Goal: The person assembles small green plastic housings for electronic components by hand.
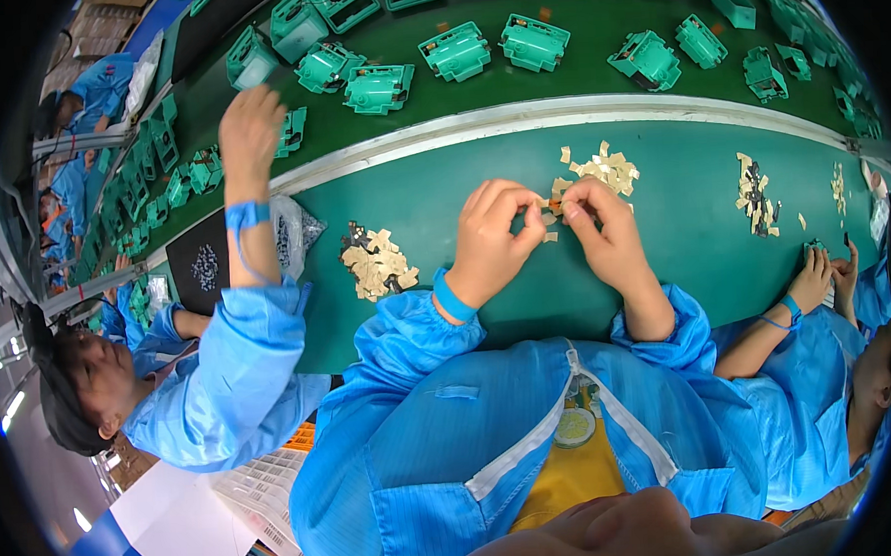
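Observation:
Both my hands are raised over the green worktable (418,329), close together at chest level. My left hand (493,238) is closed in a pinch; what lies between its thumb and forefinger is too small to make out. Fingertips of my right hand (611,239) pinch a small orange-brown piece (555,205) in the gap between the hands. Just beyond them lies a loose pile of small cream-coloured pieces (612,171), with a few strays around the fingers. A blue band circles my left wrist.
Beyond a metal rail (518,114), green housings (455,51) stand on a dark green belt. Another cream pile (375,265), mixed with black bits, lies left. A co-worker's raised hand (250,137) is over the belt at left; another co-worker's hands (813,280) work at right.

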